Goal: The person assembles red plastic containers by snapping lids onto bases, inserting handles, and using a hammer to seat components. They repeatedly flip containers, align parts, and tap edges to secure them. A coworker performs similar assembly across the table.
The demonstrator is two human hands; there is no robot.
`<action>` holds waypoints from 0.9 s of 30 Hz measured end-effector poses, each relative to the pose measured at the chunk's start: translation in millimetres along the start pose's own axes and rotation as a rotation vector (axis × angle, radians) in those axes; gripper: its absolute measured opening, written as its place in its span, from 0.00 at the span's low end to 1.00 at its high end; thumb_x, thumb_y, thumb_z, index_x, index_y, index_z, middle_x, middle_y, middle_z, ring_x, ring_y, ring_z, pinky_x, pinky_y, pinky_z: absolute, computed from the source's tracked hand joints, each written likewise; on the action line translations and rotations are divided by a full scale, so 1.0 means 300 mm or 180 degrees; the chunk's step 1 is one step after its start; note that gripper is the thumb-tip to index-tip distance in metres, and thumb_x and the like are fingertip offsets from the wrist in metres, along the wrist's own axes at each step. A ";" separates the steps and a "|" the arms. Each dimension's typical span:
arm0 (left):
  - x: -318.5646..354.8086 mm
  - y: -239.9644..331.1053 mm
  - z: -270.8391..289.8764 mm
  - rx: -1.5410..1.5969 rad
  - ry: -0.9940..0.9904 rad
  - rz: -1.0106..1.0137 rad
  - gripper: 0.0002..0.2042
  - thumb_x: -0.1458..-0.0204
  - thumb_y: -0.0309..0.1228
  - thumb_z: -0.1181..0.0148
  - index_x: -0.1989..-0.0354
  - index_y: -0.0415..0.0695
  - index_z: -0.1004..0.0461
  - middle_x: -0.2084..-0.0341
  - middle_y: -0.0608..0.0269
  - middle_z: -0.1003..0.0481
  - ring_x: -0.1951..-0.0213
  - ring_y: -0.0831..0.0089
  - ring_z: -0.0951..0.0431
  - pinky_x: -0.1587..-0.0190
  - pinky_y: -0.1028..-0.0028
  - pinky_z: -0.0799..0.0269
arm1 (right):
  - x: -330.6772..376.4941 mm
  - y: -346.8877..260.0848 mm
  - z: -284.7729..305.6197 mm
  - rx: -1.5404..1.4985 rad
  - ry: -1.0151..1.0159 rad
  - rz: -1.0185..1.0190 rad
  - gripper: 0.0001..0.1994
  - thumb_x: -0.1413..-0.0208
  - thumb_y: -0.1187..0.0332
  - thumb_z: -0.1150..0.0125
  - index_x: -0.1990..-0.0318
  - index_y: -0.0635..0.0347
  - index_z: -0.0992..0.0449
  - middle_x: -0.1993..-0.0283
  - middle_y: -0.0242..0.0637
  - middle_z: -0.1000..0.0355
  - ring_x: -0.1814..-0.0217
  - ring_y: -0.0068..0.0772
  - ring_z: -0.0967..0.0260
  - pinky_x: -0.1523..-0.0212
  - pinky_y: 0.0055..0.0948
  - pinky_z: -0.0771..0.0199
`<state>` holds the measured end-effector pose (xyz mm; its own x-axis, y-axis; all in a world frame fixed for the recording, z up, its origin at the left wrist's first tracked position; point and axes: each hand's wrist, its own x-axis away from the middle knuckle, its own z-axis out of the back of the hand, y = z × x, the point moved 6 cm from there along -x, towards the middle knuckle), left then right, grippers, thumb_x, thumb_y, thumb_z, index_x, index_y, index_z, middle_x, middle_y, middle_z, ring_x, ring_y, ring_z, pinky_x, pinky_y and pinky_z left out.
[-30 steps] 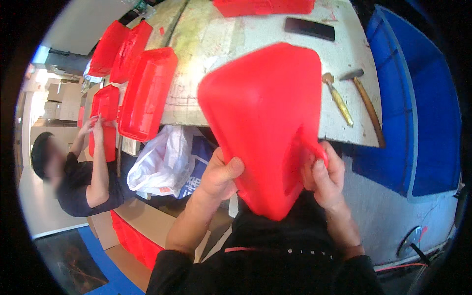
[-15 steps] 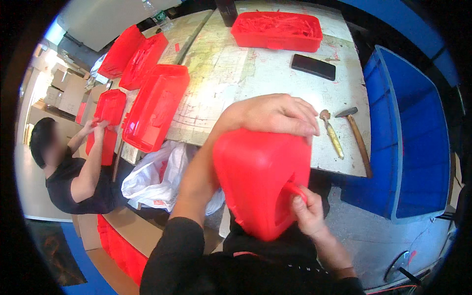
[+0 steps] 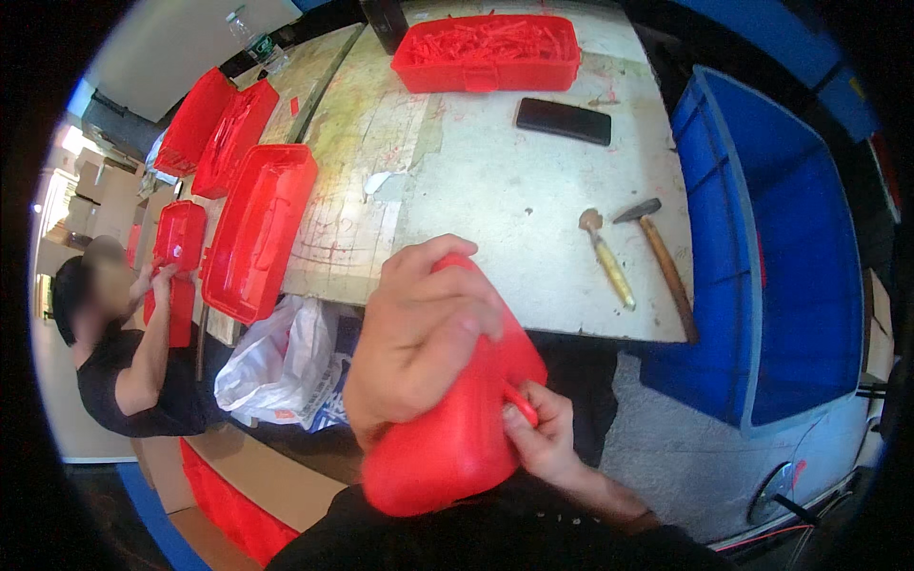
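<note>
A red plastic toolbox is held tilted above my lap, at the table's front edge. My left hand lies across its upper side, fingers curled over the far edge and gripping it. At the box's right side my right hand is closed, the thumb pressed on a red handle-like part that sticks out from the box. Whether that part is fixed to the box cannot be made out. My left hand hides much of the box's upper face.
The worn table bears a hammer, a yellow-handled tool, a black phone and a red box of plastic strips. A blue bin stands right. At left, a person handles a red box beside an open red case.
The toolbox has turned and come lower and to the left. My left hand has shifted from its far top edge onto its left upper side. The right hand keeps its grip.
</note>
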<state>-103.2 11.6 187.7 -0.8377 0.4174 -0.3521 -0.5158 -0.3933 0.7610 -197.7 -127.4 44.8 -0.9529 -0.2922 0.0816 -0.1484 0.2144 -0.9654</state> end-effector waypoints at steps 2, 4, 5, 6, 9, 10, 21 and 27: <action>-0.017 0.045 -0.037 -0.0844 -0.0351 -0.0295 0.11 0.47 0.26 0.51 0.73 0.37 0.21 0.67 0.57 0.20 0.54 0.55 0.23 0.37 0.55 0.40 | -0.004 0.000 0.023 -0.0321 0.0342 0.0258 0.07 0.42 0.76 0.40 0.71 0.64 0.32 0.76 0.30 0.37 0.71 0.15 0.41 0.72 0.21 0.38; -0.050 0.035 -0.043 -0.0732 -0.0660 -0.0367 0.13 0.44 0.31 0.52 0.73 0.40 0.21 0.65 0.57 0.20 0.45 0.54 0.27 0.36 0.55 0.41 | 0.000 -0.007 0.035 0.0232 0.0377 0.0329 0.04 0.41 0.74 0.41 0.66 0.64 0.30 0.75 0.39 0.35 0.72 0.20 0.35 0.71 0.24 0.34; -0.072 0.025 0.021 0.0327 -0.0139 -0.0456 0.12 0.44 0.32 0.50 0.70 0.40 0.22 0.64 0.55 0.21 0.45 0.55 0.27 0.38 0.55 0.38 | 0.000 -0.007 0.030 0.0344 0.0114 0.0190 0.04 0.41 0.73 0.42 0.64 0.64 0.30 0.75 0.41 0.34 0.72 0.23 0.32 0.70 0.25 0.33; -0.055 -0.006 0.074 0.1168 0.0854 -0.0184 0.11 0.44 0.34 0.49 0.67 0.39 0.23 0.61 0.51 0.22 0.45 0.55 0.27 0.39 0.55 0.36 | 0.004 -0.024 0.040 0.0409 0.0021 0.0181 0.04 0.40 0.72 0.42 0.62 0.63 0.29 0.74 0.43 0.34 0.71 0.27 0.30 0.70 0.26 0.31; 0.133 -0.125 0.113 0.2386 0.2526 0.1139 0.18 0.43 0.38 0.46 0.52 0.37 0.28 0.51 0.43 0.26 0.44 0.53 0.27 0.37 0.53 0.35 | 0.011 -0.143 0.060 0.1852 0.0001 0.0915 0.10 0.39 0.65 0.41 0.58 0.63 0.29 0.73 0.47 0.31 0.70 0.42 0.24 0.70 0.33 0.24; 0.239 -0.142 0.058 0.2503 0.2472 0.1917 0.21 0.47 0.36 0.41 0.48 0.37 0.30 0.49 0.45 0.27 0.43 0.55 0.27 0.37 0.55 0.35 | 0.012 -0.189 0.049 0.2814 -0.0023 0.1311 0.12 0.40 0.63 0.40 0.60 0.64 0.28 0.73 0.46 0.30 0.71 0.44 0.24 0.72 0.35 0.23; 0.574 -0.382 -0.061 0.3653 0.2323 0.1990 0.34 0.50 0.34 0.32 0.35 0.38 0.38 0.43 0.55 0.27 0.43 0.59 0.26 0.38 0.59 0.32 | -0.178 -0.311 0.055 0.2929 -0.2044 0.1959 0.17 0.48 0.73 0.44 0.49 0.63 0.25 0.62 0.46 0.25 0.61 0.47 0.24 0.64 0.40 0.22; 0.509 -0.412 -0.078 0.4213 0.1915 0.2345 0.31 0.46 0.36 0.34 0.36 0.38 0.37 0.43 0.56 0.27 0.44 0.61 0.25 0.40 0.61 0.30 | -0.460 -0.032 0.442 0.5214 0.1068 0.0625 0.14 0.42 0.66 0.38 0.53 0.63 0.31 0.61 0.49 0.28 0.61 0.53 0.27 0.60 0.47 0.25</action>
<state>-171.6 104.9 27.2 -0.9285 -0.0189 0.3709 0.2450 0.7193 0.6500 -29.6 -212.7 9.9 -0.9645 -0.1368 -0.2258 0.1776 -0.9690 -0.1717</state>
